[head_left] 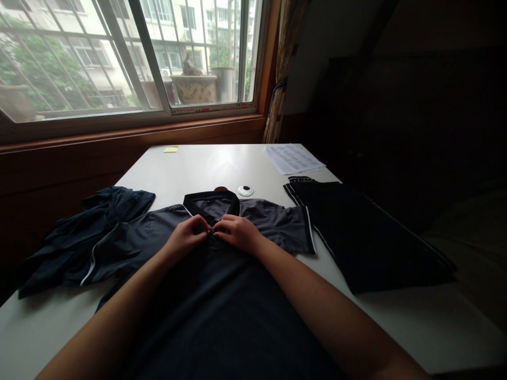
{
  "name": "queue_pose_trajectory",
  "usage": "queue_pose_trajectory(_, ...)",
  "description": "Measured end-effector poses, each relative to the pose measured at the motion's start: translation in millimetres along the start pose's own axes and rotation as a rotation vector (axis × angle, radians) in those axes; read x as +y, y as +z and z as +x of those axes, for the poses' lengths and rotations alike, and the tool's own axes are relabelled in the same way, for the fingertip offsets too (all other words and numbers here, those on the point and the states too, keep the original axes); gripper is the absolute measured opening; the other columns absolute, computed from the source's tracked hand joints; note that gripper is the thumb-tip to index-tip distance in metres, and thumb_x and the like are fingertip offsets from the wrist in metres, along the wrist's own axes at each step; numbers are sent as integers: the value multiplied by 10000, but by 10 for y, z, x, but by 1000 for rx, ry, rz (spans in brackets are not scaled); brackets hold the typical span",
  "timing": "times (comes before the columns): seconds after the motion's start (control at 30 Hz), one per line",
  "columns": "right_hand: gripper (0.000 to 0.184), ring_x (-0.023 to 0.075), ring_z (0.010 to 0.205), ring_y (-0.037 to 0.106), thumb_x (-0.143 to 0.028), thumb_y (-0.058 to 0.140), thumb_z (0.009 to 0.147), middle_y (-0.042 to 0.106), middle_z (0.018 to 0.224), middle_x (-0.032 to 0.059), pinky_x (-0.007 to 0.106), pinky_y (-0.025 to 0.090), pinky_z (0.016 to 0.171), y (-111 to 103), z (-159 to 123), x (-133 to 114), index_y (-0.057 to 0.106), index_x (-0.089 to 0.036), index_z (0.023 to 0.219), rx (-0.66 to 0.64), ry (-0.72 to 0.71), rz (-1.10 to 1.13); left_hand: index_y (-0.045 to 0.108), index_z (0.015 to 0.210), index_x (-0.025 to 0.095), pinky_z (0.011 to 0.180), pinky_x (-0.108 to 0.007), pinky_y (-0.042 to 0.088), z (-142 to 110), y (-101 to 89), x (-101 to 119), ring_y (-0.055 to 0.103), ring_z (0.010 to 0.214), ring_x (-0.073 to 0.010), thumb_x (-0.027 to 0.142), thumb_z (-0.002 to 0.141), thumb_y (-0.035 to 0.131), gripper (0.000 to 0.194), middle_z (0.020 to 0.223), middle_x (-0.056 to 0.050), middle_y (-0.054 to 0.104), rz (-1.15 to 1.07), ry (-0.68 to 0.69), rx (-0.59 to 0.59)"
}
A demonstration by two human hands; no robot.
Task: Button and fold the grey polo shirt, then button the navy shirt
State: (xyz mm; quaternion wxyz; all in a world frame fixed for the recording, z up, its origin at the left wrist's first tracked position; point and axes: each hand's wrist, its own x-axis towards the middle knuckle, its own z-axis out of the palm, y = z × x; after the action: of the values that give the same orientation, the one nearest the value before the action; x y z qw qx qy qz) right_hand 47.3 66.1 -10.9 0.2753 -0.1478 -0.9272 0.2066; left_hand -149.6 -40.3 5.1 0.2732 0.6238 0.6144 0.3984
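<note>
Barred window (130, 58) is seen in head view beyond white table (190, 166); dim rm to R. Dark shirt (229, 295), short-sleeved, is laid on table, front up, black collar (212, 195) twd window, sleeves spread L & R. Front opening just below collar is pinched btwn thumb & fingers by L hand (186, 235), likewise by R hand (240, 232); fingertips close tog., but exact bit held can't be told. Crumpled dark cloth (75, 243) is set by L sleeve, folded dark garment (368, 237) by R one. White disc (240, 191) & brown disc (221, 188) are placed just past collar; papers (295, 158) at far R, yellow notes (171, 150) far L.
</note>
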Motion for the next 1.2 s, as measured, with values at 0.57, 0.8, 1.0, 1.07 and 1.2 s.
queue_pose_trajectory(0.57,152,154,858,674,-330,691,909,690,977,36,240,493,769,-15,2,-29,747,-238,1016,-20,7,-22,653,869,189,618,-245,448,-8,8,57,573,691,-147,366,810,704,193,787,-4,666,4,2,-11)
queue_pose_trajectory(0.8,167,152,858,673,-341,694,907,691,971,30,232,489,762,-28,7,-42,752,-230,1018,-31,6,-36,656,851,185,692,-274,478,-6,4,85,616,750,-169,293,805,668,118,829,-21,697,-3,2,-15)
queue_pose_trajectory(1.0,162,147,859,667,-335,697,906,685,965,31,232,487,769,-21,1,-31,749,-231,1018,-24,2,-27,648,847,188,711,-275,476,-7,1,67,622,770,-170,295,810,673,117,837,-20,697,-12,14,-10)
queue_pose_trajectory(1.07,158,148,857,666,-335,697,906,685,962,30,233,487,770,-22,0,-30,749,-233,1014,-23,2,-23,640,833,190,676,-265,465,-8,4,57,606,737,-162,307,805,683,128,805,-12,683,-5,5,3)
queue_pose_trajectory(1.2,157,148,844,668,-336,694,907,685,964,30,235,486,756,-20,1,-30,750,-234,1013,-24,5,-26,629,822,194,645,-253,450,-7,12,36,583,709,-151,311,801,692,135,784,-3,670,-7,7,19)
